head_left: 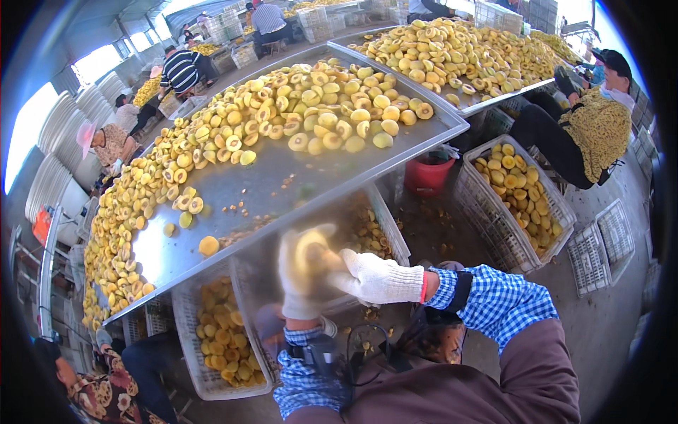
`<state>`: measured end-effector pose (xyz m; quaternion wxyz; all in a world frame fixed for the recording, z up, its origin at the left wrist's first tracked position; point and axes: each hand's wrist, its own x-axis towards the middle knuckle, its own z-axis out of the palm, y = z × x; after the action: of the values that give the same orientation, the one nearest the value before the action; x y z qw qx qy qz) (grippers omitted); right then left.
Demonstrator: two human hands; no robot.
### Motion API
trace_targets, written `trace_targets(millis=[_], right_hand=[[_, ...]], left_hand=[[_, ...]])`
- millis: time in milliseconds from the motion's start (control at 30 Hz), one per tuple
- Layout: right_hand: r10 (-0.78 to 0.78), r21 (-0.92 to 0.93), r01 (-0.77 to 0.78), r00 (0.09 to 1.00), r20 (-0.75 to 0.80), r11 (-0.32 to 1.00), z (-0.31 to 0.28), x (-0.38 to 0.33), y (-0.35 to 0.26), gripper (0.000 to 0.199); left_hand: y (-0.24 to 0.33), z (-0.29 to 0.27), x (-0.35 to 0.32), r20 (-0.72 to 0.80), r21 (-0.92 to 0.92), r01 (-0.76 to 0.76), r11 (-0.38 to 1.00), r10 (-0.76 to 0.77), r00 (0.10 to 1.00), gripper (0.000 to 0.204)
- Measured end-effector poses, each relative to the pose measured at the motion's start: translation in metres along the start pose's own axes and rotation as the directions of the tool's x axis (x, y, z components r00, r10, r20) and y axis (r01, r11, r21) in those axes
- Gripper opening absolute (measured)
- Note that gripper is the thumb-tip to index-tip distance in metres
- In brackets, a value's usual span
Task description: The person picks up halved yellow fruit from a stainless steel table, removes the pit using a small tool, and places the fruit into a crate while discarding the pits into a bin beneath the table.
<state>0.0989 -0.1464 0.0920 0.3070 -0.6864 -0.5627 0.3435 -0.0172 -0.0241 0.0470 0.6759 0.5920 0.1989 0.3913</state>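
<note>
white-gloved left hand [300, 279] cups a yellow peach [313, 253]; right hand [378, 279] presses in from its right, fingers closed on it.

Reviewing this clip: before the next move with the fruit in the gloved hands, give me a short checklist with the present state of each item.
1. Left hand grips the yellow fruit half: ok.
2. Right hand touches the fruit: ok, though motion blur hides any tool.
3. Both hands wear white gloves: ok.
4. Bare space on the steel tray near the hands: ok.
5. White crate of whole fruit below: ok, stocked.
</note>
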Motion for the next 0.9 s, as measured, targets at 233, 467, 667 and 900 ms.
trace_targets(millis=[233, 467, 667, 900], right_hand=[[0.045, 0.108, -0.038, 0.997, -0.061, 0.993, 0.019, -0.001, 0.005, 0.040], [0.158, 0.295, -0.224, 0.960, 0.230, 0.929, 0.001, -0.003, -0.005, 0.040], [0.088, 0.317, -0.106, 0.994, 0.069, 0.943, 0.037, 0.005, 0.011, 0.038], [-0.087, 0.691, -0.243, 0.910, 0.406, 0.681, 0.023, -0.001, 0.011, 0.020]], left_hand=[[0.000, -0.004, 0.008, 0.058, -0.132, 0.226, 0.965, -0.221, 0.974, 0.055], [0.013, -0.016, 0.015, 0.232, -0.139, 0.517, 0.845, -0.480, 0.846, 0.069], [0.006, 0.022, -0.008, -0.307, -0.315, 0.182, 0.931, -0.282, 0.909, 0.063], [0.015, 0.012, -0.001, -0.055, -0.297, 0.481, 0.825, -0.517, 0.854, 0.054]])
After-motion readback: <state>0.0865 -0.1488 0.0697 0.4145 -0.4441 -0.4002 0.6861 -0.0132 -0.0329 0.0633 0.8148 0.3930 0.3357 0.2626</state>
